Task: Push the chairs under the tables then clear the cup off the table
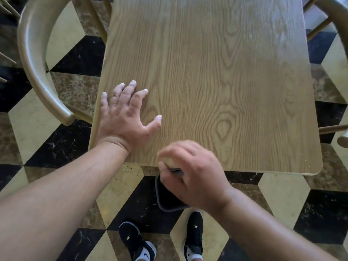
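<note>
Floor (120,187): checkered marble tiles.
Tabletop (216,81): wood-grain.
Left hand (125,113): spread flat, pressing tabletop.
Right hand (195,176): curled around dark flat object (165,200).
Chair (35,59): beside left hand.

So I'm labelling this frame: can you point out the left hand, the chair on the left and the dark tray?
left hand (123,117), head view, back of hand.
chair on the left (33,59), head view, curved backrest.
dark tray (166,199), head view, dark inner surface.
</note>
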